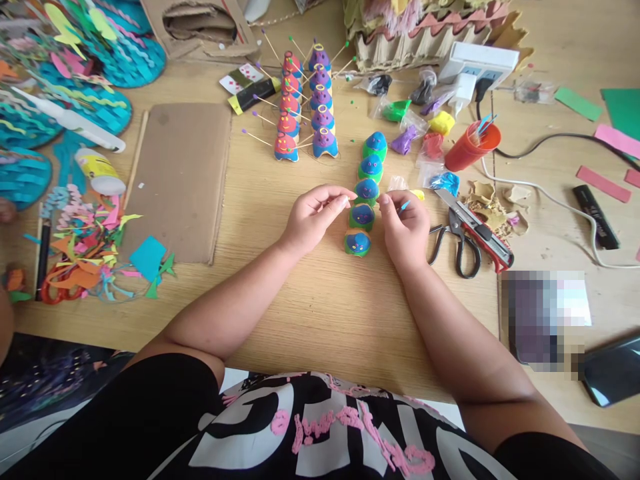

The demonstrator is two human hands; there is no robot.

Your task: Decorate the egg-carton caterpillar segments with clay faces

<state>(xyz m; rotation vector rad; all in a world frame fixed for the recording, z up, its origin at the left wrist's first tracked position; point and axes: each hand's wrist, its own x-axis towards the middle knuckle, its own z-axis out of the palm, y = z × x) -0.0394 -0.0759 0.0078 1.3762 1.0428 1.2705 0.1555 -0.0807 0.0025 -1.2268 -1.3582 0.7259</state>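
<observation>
A row of egg-carton cups (367, 192), coated in blue over green clay with small faces, runs down the middle of the table between my hands. My left hand (315, 217) is at the row's left side, thumb and forefinger pinched near the middle cup; anything between them is too small to make out. On the other side, my right hand (406, 227) is closed with its fingers curled, and a thin blue stick (405, 207) pokes out from them. Its thumb and forefinger tips point at the same cup.
Two finished-looking egg-carton caterpillars (287, 107) stand behind. Scissors (463, 250) and a box cutter (480, 230) lie right of my hand. Bagged clay (443, 123), a red cup (470, 147) and a power strip (477, 63) sit beyond. Cardboard (175, 180) and paper scraps (80, 260) lie left.
</observation>
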